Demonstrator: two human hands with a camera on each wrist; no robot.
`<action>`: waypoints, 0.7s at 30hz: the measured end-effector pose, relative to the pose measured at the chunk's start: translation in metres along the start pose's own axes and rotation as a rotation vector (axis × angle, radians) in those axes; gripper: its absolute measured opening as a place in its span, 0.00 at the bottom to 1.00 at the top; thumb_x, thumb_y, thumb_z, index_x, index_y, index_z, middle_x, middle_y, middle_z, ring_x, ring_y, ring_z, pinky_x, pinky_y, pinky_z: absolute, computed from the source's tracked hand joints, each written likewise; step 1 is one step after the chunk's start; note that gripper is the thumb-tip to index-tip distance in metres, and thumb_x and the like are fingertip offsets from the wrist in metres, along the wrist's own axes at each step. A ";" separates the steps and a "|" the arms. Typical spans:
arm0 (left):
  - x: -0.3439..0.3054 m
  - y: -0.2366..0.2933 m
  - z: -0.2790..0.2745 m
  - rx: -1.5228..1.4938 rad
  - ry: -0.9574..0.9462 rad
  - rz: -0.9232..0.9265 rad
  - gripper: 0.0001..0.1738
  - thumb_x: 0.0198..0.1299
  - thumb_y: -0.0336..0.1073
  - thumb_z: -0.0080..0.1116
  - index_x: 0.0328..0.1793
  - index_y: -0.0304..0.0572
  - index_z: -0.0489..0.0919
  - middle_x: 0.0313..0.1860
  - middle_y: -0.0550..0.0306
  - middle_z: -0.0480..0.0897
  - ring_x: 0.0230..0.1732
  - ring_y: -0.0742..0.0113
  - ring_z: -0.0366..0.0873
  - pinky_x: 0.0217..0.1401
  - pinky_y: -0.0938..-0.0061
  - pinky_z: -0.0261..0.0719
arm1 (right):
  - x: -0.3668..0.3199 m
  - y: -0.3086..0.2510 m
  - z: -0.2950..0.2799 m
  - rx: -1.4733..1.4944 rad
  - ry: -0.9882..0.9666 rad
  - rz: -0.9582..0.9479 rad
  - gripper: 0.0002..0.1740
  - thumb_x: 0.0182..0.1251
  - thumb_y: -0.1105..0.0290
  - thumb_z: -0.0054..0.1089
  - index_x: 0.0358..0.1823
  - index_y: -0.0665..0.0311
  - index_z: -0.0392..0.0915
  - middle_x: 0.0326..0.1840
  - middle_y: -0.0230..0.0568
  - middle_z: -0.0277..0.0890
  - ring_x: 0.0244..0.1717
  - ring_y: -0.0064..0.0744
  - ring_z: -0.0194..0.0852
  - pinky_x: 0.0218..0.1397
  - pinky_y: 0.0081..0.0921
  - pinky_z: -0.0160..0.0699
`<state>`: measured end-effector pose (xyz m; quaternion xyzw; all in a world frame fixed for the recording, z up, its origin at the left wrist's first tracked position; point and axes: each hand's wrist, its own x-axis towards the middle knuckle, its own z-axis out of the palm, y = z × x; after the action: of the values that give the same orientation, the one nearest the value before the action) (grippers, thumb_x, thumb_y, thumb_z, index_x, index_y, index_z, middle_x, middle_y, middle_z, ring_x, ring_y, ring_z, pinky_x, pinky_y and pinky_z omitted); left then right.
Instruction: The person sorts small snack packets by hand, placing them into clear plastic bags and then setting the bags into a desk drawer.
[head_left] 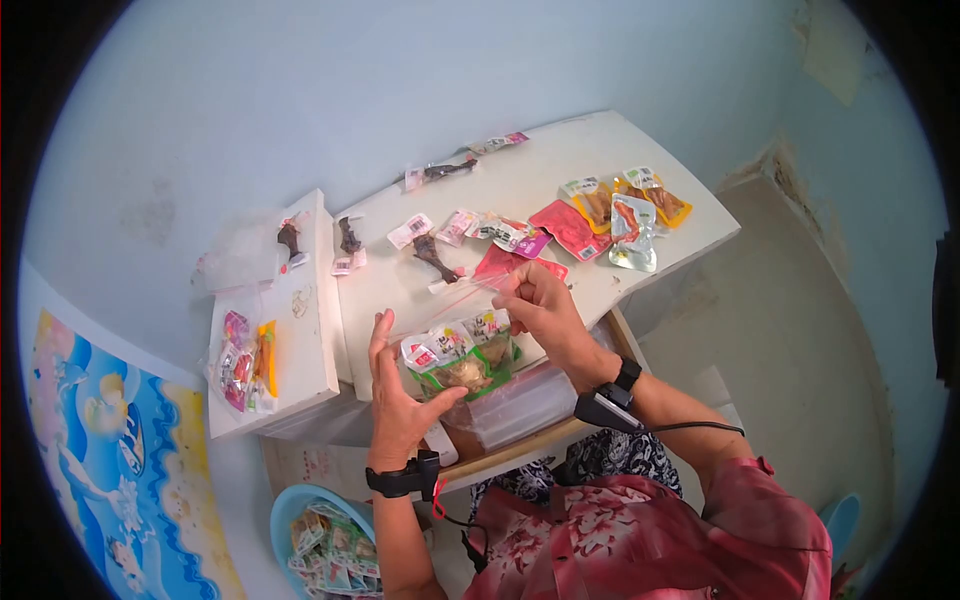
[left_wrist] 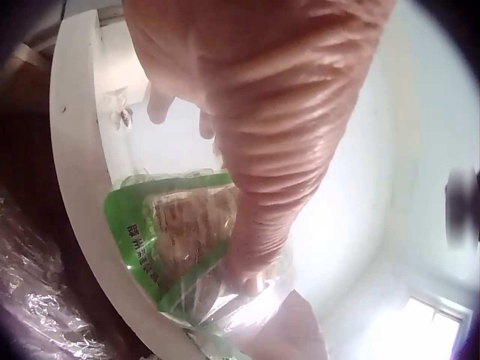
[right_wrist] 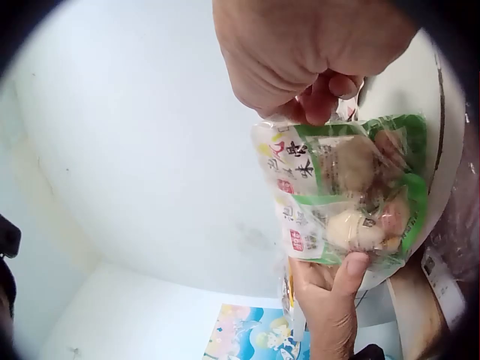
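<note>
green-edged packets [right_wrist: 358, 229] are sitting inside a clear bag [head_left: 458, 352], which you are holding between both hands over the near edge of the white table [head_left: 590, 145]; can't tell if it is resting on anything. your left hand [head_left: 405, 405] is gripping the bag's left side, thumb across the front, fingers behind, probably so the contents are not sagging. your right hand [head_left: 548, 318] is pinching the top edge at the right, fingers curled in, likely for stretching the mouth straight; can't tell if it is sealed. loose clear plastic [head_left: 530, 405] is lying in the pulled-out drawer [head_left: 515, 449] just below, seemingly for easy reach. red packets [head_left: 572, 228] and yellow-edged packets [head_left: 672, 208] are lying far right, dark meat packs [head_left: 432, 258] farther left, maybe grouped by kind. blue basin [head_left: 282, 530] is standing near left, holding more packets, presumably as close stock.
</note>
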<state>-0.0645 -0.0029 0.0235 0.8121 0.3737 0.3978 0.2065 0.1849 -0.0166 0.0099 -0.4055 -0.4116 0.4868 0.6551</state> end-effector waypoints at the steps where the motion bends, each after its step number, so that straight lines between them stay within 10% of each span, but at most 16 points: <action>1: 0.000 -0.002 0.001 -0.002 -0.015 0.032 0.64 0.39 0.44 0.89 0.80 0.30 0.61 0.77 0.46 0.68 0.77 0.51 0.68 0.75 0.59 0.72 | -0.001 0.002 0.000 0.023 0.008 -0.003 0.11 0.72 0.73 0.67 0.45 0.63 0.70 0.30 0.29 0.75 0.27 0.18 0.73 0.31 0.19 0.72; 7: -0.017 -0.020 0.008 -0.084 -0.144 -0.279 0.59 0.43 0.37 0.87 0.79 0.32 0.62 0.70 0.42 0.76 0.70 0.53 0.77 0.74 0.61 0.75 | -0.001 0.011 0.007 0.144 0.096 0.125 0.13 0.73 0.71 0.66 0.51 0.63 0.71 0.28 0.26 0.72 0.25 0.17 0.69 0.28 0.18 0.65; 21: -0.015 -0.038 0.021 -0.308 0.170 -0.142 0.39 0.47 0.20 0.71 0.70 0.37 0.73 0.65 0.48 0.79 0.66 0.55 0.80 0.71 0.62 0.77 | 0.016 0.004 0.013 0.131 -0.063 0.078 0.04 0.76 0.68 0.61 0.46 0.59 0.79 0.36 0.23 0.78 0.38 0.12 0.71 0.41 0.16 0.67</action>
<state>-0.0712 0.0089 -0.0205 0.7059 0.3807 0.5020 0.3237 0.1747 0.0011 0.0123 -0.3620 -0.3834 0.5503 0.6475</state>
